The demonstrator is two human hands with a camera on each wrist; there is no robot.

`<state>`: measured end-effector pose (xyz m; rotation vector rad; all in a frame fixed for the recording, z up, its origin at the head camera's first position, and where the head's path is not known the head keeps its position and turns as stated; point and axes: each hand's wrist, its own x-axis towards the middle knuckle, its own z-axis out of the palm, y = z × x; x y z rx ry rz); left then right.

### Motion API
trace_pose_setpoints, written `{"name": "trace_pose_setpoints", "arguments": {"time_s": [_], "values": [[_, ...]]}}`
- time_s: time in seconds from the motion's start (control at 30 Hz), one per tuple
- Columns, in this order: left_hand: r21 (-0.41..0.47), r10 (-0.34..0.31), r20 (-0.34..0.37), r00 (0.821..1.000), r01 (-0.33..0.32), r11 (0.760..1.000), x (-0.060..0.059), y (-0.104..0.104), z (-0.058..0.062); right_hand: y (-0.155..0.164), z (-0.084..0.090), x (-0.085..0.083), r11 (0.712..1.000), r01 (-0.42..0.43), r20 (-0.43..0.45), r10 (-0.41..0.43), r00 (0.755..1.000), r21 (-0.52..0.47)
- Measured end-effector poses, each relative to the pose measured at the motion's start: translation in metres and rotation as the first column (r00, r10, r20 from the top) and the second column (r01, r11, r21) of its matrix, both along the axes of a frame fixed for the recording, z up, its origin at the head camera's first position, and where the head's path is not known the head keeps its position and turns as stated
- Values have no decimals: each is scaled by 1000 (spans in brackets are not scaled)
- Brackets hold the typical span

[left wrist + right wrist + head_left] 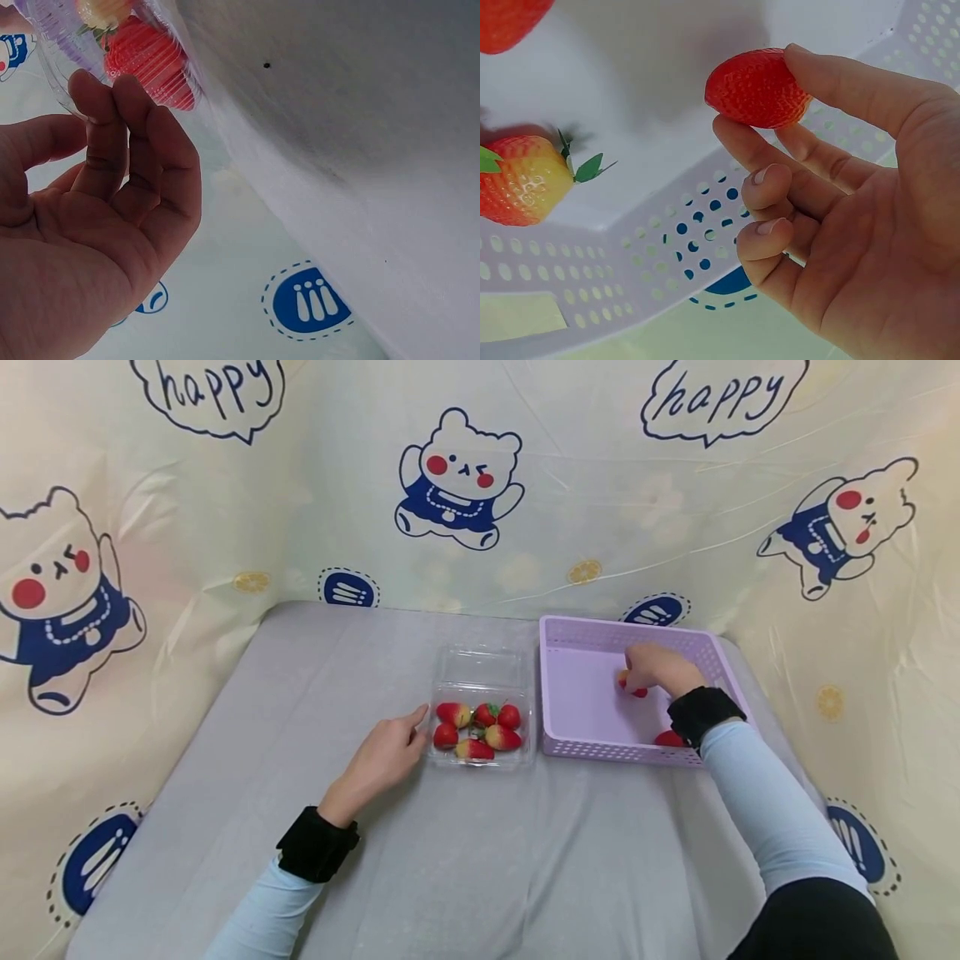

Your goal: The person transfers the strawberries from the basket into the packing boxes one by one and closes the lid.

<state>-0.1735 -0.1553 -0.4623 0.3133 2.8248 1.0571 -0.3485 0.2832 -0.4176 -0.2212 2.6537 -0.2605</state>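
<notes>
Right hand (660, 670): inside lavender perforated basket (705, 647), thumb and forefinger pinching one red strawberry (756, 88), remaining fingers curled beneath; strawberry held just above basket floor, toward far middle of basket; black wrist band and pale blue sleeve (772, 810) trailing over near rim.
Left hand (384, 756): resting on grey table (480, 860), fingers relaxed and loosely extended, holding nothing; fingertips at, possibly touching, left edge of clear plastic clamshell box (480, 727), contact not certain from either view.
Clamshell box: lid open toward rear, standing just left of basket; contents six or so strawberries (480, 731), red with some yellowish patches, green leaves on a few.
Basket contents: red-and-yellow leafed strawberry (521, 180) lying on floor; further red strawberry (669, 739) near front wall, partly hidden by wrist.
Backdrop: cream sheet (225, 485) printed with bears and "happy" bubbles.
</notes>
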Motion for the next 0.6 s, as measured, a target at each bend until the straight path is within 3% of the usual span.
{"name": "trace_pose_setpoints", "arguments": {"time_s": [0.6], "values": [[1, 3, -13, 1000, -3, 1000, -1, -1, -3, -21, 21, 17, 999, -34, -73, 33, 997, -7]]}}
